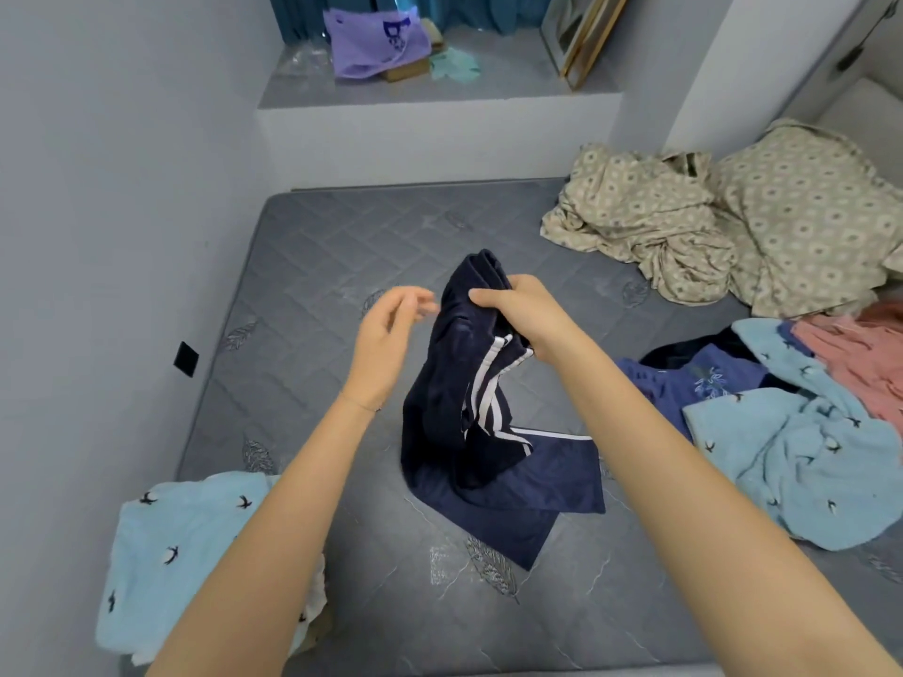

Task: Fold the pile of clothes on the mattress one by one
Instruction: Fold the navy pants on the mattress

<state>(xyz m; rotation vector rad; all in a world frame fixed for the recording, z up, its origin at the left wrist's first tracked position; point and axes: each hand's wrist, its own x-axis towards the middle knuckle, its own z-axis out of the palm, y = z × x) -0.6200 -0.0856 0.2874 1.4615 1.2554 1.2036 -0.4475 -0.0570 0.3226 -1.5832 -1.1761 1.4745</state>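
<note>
A pair of dark navy trousers [454,408] with white side stripes hangs in the middle of the view, its lower ends lying on the grey quilted mattress [317,266]. My right hand [518,310] grips the bunched upper part of the trousers. My left hand [391,329] hovers just to the left of the fabric, fingers relaxed and slightly blurred, holding nothing. To the right lies the pile of clothes [791,422]: a light blue garment with bird print, a blue one, a dark one and a pink one. At the near left sits a folded light blue bird-print garment [195,554].
Crumpled beige patterned bedding [723,222] fills the mattress's far right corner. A grey wall runs along the left with a black socket [185,359]. Behind the mattress a raised ledge [430,90] carries a purple bag [376,41] and a leaning framed picture [581,36].
</note>
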